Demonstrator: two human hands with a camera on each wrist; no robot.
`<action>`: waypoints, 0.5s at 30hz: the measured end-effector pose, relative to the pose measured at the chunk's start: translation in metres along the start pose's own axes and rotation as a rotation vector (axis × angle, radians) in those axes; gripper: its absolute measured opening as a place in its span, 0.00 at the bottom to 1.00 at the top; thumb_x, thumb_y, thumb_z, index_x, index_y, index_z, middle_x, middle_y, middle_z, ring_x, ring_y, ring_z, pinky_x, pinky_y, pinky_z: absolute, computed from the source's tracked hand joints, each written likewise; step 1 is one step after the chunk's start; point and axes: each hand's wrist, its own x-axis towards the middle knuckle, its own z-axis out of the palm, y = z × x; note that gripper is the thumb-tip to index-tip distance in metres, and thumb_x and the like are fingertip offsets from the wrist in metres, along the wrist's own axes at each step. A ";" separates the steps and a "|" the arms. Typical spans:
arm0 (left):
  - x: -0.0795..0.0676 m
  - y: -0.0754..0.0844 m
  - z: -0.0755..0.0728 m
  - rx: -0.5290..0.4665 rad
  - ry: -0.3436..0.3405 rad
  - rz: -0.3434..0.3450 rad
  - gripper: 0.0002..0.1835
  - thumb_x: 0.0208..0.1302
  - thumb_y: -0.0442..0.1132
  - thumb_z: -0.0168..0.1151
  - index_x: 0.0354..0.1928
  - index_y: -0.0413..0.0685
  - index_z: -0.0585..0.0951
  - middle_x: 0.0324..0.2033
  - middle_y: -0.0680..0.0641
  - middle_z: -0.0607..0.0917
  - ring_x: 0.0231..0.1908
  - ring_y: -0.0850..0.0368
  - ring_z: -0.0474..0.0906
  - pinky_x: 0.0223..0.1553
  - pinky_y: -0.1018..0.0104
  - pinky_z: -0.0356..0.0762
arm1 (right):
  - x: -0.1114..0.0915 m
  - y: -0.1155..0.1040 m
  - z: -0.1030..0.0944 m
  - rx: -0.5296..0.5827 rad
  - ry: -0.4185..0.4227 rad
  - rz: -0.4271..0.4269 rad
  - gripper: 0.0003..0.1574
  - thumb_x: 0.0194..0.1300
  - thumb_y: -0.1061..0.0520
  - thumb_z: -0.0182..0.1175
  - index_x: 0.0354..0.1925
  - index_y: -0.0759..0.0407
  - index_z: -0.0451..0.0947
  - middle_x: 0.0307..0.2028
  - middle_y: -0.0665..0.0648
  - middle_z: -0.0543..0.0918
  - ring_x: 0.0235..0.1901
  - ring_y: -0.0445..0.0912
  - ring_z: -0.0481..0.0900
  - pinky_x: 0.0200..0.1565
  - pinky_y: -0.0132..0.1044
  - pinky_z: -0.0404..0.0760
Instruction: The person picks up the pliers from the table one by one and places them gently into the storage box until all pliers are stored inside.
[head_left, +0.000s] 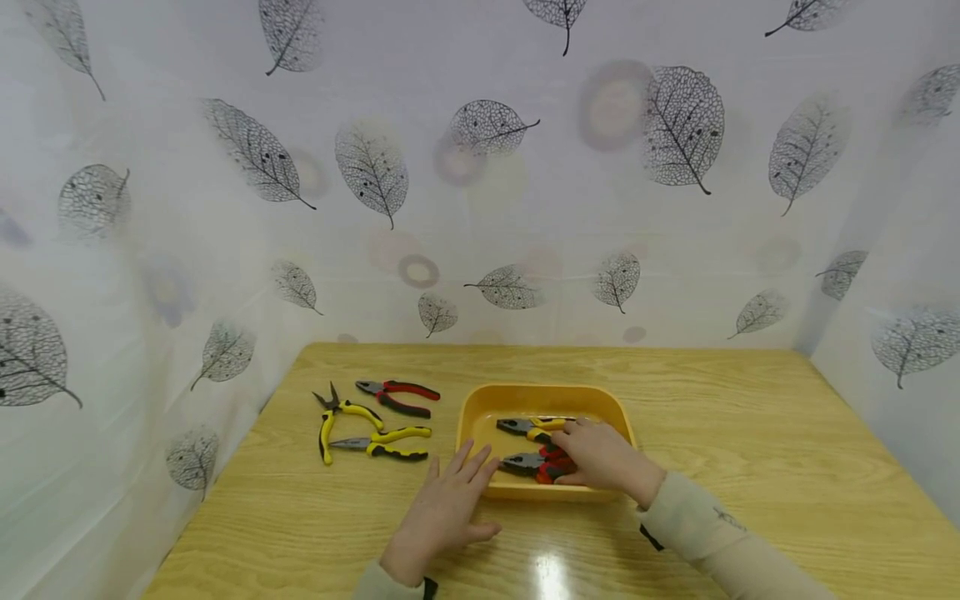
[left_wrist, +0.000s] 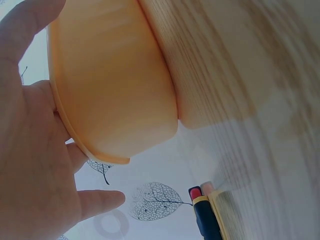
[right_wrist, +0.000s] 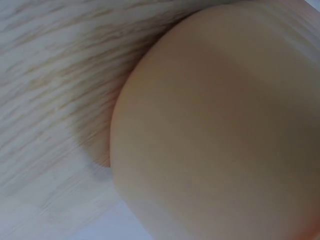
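Inside the orange tray (head_left: 480, 417) lie red-and-black combination pliers (head_left: 525, 463) and, behind them, yellow-and-black combination pliers (head_left: 516, 426). My right hand (head_left: 603, 454) reaches over the tray's right side and grips the red-handled pair, thumb in front and fingers behind. Its fingertips also overlap the yellow handles; the handle ends are hidden under the hand. With fingers spread, my left hand (head_left: 446, 504) lies at the tray's front left corner. In the left wrist view its fingers stand along the rim of the tray (left_wrist: 115, 85). The right wrist view is mostly filled by the tray's outer wall (right_wrist: 215, 130).
Left of the tray, on the wooden table (head_left: 712, 417), lie red-and-black pliers (head_left: 397, 397), open yellow-handled pliers (head_left: 333, 412) and yellow-and-black long-nose pliers (head_left: 382, 442). A leaf-patterned curtain (head_left: 525, 208) hangs behind the table and along both sides.
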 end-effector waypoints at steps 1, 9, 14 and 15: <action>0.000 0.000 0.000 0.000 -0.001 -0.002 0.44 0.49 0.65 0.56 0.65 0.52 0.59 0.65 0.49 0.55 0.65 0.48 0.44 0.53 0.35 0.50 | 0.000 0.000 0.000 -0.004 0.000 0.002 0.32 0.45 0.35 0.64 0.41 0.55 0.76 0.34 0.53 0.76 0.33 0.47 0.74 0.32 0.40 0.75; 0.000 0.001 -0.001 0.016 0.006 0.001 0.44 0.49 0.65 0.56 0.65 0.52 0.59 0.65 0.48 0.56 0.65 0.48 0.44 0.53 0.35 0.51 | -0.002 0.000 -0.001 -0.010 0.000 0.007 0.31 0.44 0.36 0.65 0.41 0.55 0.76 0.34 0.53 0.77 0.33 0.48 0.75 0.32 0.41 0.76; 0.000 0.001 -0.001 0.014 0.003 0.000 0.44 0.49 0.65 0.56 0.65 0.52 0.59 0.65 0.49 0.56 0.65 0.48 0.44 0.53 0.35 0.50 | -0.002 0.000 -0.001 0.008 -0.021 0.017 0.31 0.44 0.37 0.65 0.40 0.55 0.75 0.33 0.52 0.77 0.32 0.47 0.75 0.30 0.40 0.75; 0.000 0.001 -0.001 0.014 0.003 0.001 0.44 0.49 0.65 0.56 0.65 0.52 0.59 0.65 0.49 0.56 0.65 0.48 0.44 0.53 0.35 0.50 | -0.002 -0.001 -0.001 0.013 -0.026 0.021 0.31 0.44 0.37 0.65 0.41 0.55 0.75 0.34 0.52 0.77 0.32 0.47 0.75 0.30 0.40 0.76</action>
